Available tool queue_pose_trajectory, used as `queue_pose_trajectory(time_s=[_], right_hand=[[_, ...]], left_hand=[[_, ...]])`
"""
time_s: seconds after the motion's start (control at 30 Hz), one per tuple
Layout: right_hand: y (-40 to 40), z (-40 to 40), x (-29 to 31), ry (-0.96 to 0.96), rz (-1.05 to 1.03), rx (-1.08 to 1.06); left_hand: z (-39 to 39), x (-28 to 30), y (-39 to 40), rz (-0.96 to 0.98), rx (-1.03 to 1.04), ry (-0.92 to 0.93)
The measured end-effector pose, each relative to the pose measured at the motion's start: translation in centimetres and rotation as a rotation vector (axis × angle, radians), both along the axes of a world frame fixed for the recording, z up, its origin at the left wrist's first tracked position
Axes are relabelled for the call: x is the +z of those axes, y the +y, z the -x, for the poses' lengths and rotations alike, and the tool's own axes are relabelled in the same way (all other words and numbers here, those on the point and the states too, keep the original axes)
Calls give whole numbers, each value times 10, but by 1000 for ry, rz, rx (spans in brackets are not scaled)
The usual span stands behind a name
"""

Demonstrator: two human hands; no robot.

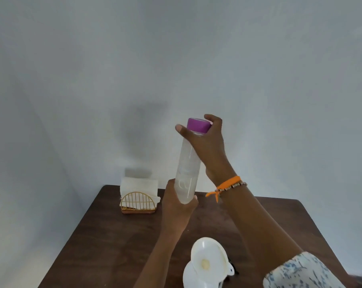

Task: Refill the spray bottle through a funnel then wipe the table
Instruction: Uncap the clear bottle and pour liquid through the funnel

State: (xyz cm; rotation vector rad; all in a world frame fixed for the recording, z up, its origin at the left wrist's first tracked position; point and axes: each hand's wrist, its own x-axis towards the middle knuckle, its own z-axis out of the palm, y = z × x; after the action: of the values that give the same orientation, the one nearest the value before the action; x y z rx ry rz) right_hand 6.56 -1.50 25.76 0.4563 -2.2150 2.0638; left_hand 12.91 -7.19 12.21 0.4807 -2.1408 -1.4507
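Two hands hold a tall clear bottle [186, 171] up above the middle of the brown counter [105, 242], its top leaning slightly toward the right. The left hand [177, 202] grips the bottle's base, fingers curled around it from below. The right hand [205, 142] is wrapped around the purple cap [198, 125] at the top, thumb on the left of the neck and fingers curled over the cap's far side; an orange band and a beaded bracelet [230, 187] circle that wrist, and a white, blue-flecked sleeve [300, 271] shows lower down. At the near edge of the counter a white funnel [209, 259] sits in the mouth of a white spray bottle [191, 276], whose body is cut off by the picture's lower edge. Toward the far left corner stands a gold wire napkin holder [138, 202] with white paper napkins [138, 185] upright in it.
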Motion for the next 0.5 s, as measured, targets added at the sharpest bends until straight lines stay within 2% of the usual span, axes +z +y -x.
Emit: queue_pose_trajectory(time_s=[0.13, 0.3, 0.37, 0.4, 0.5], right_hand=[[-3, -14, 16, 17, -31, -231], [3, -25, 26, 67, 24, -190], [10, -29, 32, 57, 134, -39], [15, -29, 35, 49, 187, 105], [27, -30, 42, 114, 167, 490]], left_hand=[[-17, 11, 17, 24, 26, 43], [-34, 23, 20, 40, -27, 59], [-38, 26, 13, 17, -107, 41], [-39, 27, 10, -31, -191, 40], [-47, 27, 11, -135, -386, 55]])
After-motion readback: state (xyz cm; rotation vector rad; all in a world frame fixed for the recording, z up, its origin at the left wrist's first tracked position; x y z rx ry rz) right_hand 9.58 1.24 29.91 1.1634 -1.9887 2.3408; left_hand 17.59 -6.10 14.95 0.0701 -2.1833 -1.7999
